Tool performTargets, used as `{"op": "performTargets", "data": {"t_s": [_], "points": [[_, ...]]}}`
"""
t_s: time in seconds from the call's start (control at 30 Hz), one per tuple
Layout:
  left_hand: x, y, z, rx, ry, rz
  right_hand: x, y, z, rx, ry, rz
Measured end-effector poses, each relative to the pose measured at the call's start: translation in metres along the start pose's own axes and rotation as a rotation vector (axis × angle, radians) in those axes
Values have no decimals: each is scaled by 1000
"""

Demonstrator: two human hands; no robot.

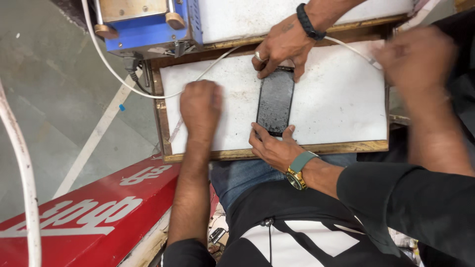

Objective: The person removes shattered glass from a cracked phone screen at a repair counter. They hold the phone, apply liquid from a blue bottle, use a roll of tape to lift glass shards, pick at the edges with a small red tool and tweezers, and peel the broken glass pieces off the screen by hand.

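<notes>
Down on the white board (336, 99), a dark phone (275, 101) lies flat near the middle. The left hand (200, 106) rests to its left, fingers curled together in a fist. The right hand (418, 59) is blurred at the far right by a white cable (354, 49); I cannot tell its grip. Two other people's hands, a watch hand (274, 148) and a ringed hand (282, 47), steady the phone's ends.

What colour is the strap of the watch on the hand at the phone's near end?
Grey-green strap, gold watch case; head view.
</notes>
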State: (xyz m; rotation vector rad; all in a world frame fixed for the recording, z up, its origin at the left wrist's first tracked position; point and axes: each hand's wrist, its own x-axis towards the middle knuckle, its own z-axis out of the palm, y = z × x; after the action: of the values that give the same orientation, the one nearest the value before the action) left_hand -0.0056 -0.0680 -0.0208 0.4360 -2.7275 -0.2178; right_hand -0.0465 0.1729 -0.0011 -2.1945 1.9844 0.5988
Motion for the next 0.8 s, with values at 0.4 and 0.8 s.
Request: {"op": "performTargets", "data": {"t_s": [0.4,0.8], "points": [[6,-3,8,-23,52,-153,-2,-2,3,-8,-32,-38],[12,9,5,30,63,-195,0,1,4,4,-8,-22]]}}
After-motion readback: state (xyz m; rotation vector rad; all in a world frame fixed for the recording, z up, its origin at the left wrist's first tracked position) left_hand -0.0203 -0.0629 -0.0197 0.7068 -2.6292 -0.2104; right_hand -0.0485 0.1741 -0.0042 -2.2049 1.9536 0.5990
